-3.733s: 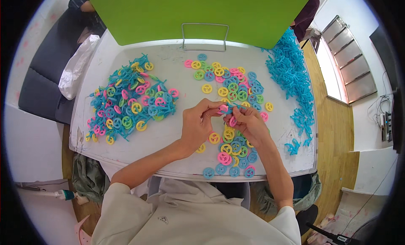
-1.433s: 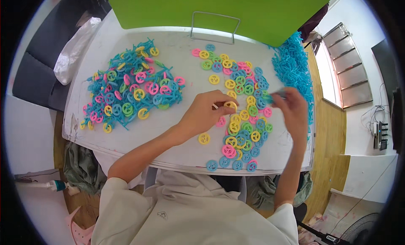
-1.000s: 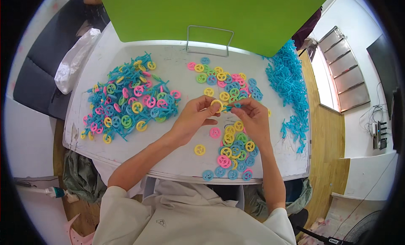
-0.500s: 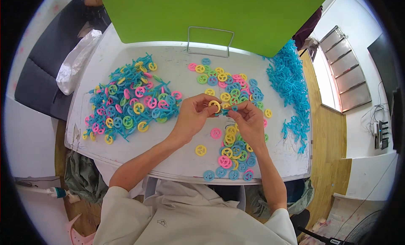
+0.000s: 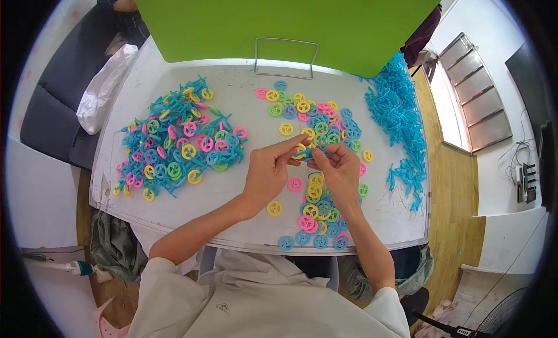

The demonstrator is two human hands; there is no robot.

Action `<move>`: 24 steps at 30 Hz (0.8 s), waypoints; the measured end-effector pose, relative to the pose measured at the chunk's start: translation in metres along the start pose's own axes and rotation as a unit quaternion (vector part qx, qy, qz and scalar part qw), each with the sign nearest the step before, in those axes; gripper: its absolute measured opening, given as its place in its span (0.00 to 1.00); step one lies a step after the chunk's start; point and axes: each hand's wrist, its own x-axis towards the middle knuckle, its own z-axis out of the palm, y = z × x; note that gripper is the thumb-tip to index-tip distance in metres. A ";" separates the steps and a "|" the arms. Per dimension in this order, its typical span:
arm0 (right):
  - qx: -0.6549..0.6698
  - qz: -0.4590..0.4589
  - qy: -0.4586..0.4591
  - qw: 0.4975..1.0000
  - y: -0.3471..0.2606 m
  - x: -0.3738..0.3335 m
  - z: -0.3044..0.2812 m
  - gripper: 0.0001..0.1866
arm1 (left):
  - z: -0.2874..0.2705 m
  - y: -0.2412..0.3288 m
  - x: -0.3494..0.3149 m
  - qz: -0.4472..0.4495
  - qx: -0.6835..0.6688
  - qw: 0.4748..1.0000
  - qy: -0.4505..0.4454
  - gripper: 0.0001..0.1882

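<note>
Over the middle of the white table, my left hand (image 5: 265, 174) pinches a small yellow plastic wheel (image 5: 299, 152) between thumb and fingers. My right hand (image 5: 339, 174) is closed on a thin blue branched plastic piece (image 5: 310, 154), which meets the wheel at the fingertips. How far the two are joined is hidden by the fingers. Beneath and around my hands lie loose spoked wheels (image 5: 307, 223) in pink, yellow, green and blue. To the left is a heap of blue pieces with wheels on them (image 5: 174, 170).
A pile of loose blue branched pieces (image 5: 393, 105) runs along the table's right side. At the back stands a green panel (image 5: 290, 24) with a wire stand (image 5: 285, 40) before it. A white plastic bag (image 5: 104, 93) lies beyond the left edge. Another person's arm (image 5: 124, 4) shows at far left.
The yellow wheel has tilted and come down against the blue piece. My left fingers have straightened and moved slightly right. The view has shifted a little.
</note>
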 end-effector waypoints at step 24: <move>0.151 0.091 0.041 0.983 0.010 -0.002 0.006 0.12 | 0.012 0.004 -0.008 -0.013 -0.115 0.993 0.036 0.16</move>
